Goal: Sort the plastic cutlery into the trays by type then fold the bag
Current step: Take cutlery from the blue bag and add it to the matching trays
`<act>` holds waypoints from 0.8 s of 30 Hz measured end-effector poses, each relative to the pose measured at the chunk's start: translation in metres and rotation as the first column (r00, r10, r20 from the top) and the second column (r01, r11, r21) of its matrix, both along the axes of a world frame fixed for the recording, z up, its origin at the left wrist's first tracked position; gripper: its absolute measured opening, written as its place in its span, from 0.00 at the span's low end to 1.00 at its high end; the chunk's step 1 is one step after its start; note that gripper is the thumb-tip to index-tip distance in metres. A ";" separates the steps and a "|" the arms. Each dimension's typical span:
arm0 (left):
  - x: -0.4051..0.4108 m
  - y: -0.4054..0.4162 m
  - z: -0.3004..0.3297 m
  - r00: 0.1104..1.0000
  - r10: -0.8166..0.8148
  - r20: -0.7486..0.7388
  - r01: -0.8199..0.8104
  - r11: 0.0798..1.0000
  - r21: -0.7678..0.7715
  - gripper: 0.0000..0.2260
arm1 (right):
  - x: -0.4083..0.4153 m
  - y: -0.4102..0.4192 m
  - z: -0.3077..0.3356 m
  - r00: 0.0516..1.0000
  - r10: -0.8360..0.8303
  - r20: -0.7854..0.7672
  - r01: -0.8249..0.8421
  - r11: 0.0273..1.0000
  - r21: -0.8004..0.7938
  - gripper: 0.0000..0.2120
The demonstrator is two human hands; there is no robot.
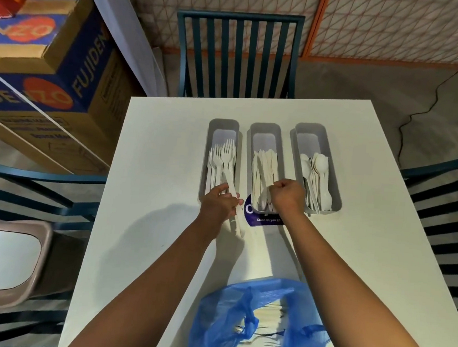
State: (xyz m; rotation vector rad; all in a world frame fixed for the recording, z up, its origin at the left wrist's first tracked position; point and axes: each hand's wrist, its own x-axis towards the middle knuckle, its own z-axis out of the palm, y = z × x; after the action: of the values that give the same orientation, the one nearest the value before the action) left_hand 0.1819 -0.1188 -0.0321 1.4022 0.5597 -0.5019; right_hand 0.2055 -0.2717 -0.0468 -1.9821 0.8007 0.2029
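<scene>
Forks (225,159) filled the tray left of the knife tray (266,138); the left hand (218,204) pinched one fork, the right hand (286,194) gripped knives. Its overhanging handle risked tipping out.

Both my forearms are bare from elbow to wrist, with no sleeve showing on either. My left hand (221,201), toward eleven o'clock, and my right hand (286,194), toward one o'clock, wear no gloves. I see no rings, watch or bracelet on either wrist.
</scene>
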 end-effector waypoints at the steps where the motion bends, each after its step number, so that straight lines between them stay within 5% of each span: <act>1: 0.001 -0.002 0.000 1.000 -0.019 0.001 0.019 1.000 0.011 0.20 | 0.004 -0.001 0.001 1.000 0.019 0.008 -0.019 1.000 -0.003 0.14; 5: 0.004 -0.006 -0.004 0.998 -0.056 0.004 0.056 0.995 0.082 0.21 | 0.008 0.000 0.004 0.984 0.129 0.123 -0.123 0.991 -0.054 0.23; 12: 0.009 -0.021 -0.004 0.988 -0.120 0.098 0.102 0.980 0.174 0.20 | -0.055 0.004 -0.009 0.891 0.374 0.256 -0.364 0.927 -0.087 0.11; 15: 0.008 -0.031 -0.008 0.946 -0.269 0.180 0.196 0.919 0.342 0.13 | -0.088 -0.005 -0.030 0.816 0.558 0.149 -0.550 0.830 -0.098 0.10; 18: 0.007 -0.038 -0.011 0.910 -0.352 0.220 0.233 0.872 0.431 0.13 | -0.104 -0.023 -0.046 0.713 0.701 0.020 -0.667 0.687 -0.290 0.16; 21: 0.013 -0.048 -0.011 0.907 -0.374 0.194 0.264 0.863 0.430 0.19 | -0.111 -0.040 -0.054 0.666 0.721 -0.190 -0.710 0.535 -0.459 0.30; 24: 0.019 -0.055 -0.011 0.875 -0.452 0.174 0.312 0.801 0.511 0.21 | -0.115 -0.048 -0.062 0.651 0.701 -0.290 -0.734 0.486 -0.474 0.34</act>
State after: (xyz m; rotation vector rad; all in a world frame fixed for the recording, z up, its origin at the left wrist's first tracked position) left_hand 0.2008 -0.1734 -0.0427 2.0431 0.1460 -0.4895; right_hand 0.0902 -0.3194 -0.1086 -2.8176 -0.0520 0.5767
